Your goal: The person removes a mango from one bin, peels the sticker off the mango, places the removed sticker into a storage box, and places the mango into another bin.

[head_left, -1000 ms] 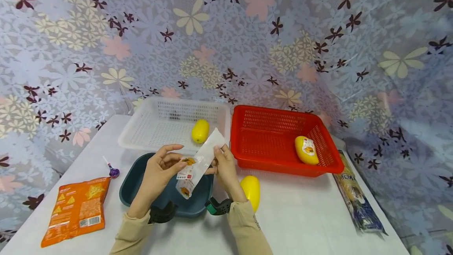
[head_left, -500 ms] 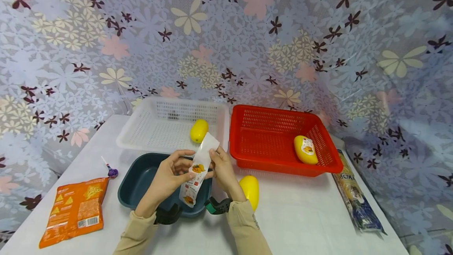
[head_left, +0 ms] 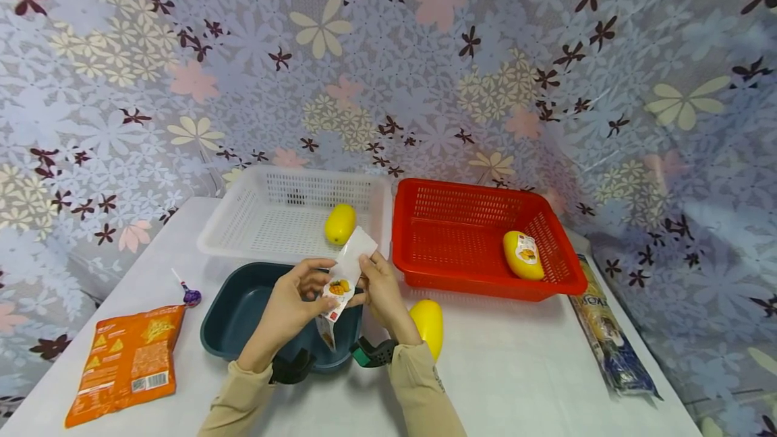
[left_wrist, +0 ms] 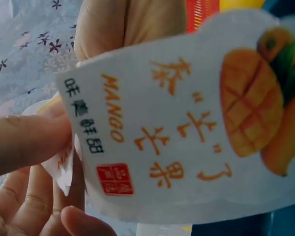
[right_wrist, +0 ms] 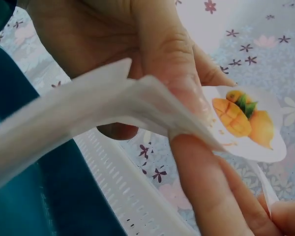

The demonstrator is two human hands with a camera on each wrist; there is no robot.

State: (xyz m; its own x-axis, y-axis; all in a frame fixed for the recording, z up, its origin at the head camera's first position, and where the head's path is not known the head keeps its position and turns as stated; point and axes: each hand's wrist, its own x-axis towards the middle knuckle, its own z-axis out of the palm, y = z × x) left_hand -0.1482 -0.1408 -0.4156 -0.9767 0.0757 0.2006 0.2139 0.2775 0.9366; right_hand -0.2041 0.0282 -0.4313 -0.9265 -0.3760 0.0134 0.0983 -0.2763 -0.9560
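Observation:
My left hand [head_left: 284, 305] and right hand [head_left: 384, 286] hold a white strip of mango stickers [head_left: 356, 253] [right_wrist: 73, 118] above the teal bin [head_left: 231, 288]. The left thumb and fingers pinch near the edge of the upper printed sticker [head_left: 338, 287]. At the strip's right side, the right thumb presses it against the fingers. The strip's lower part bends down toward the bin. Close up in the left wrist view, a mango sticker [left_wrist: 177, 132] shows orange lettering and cut mango. In the right wrist view, another sticker [right_wrist: 246, 125] stands out beyond the right thumb.
A white basket [head_left: 243, 248] holds a yellow mango [head_left: 340, 224]. Inside the red basket [head_left: 419, 265] lies a stickered mango [head_left: 523, 256]. Another mango [head_left: 428, 326] is by my right wrist. An orange snack bag [head_left: 124, 363], lollipop [head_left: 191, 297] and long packet [head_left: 616, 336] lie at the sides.
The strip has shifted slightly left, and its lower end now folds downward. My left hand has moved right and up, nearer the right hand. The right hand stays almost in place.

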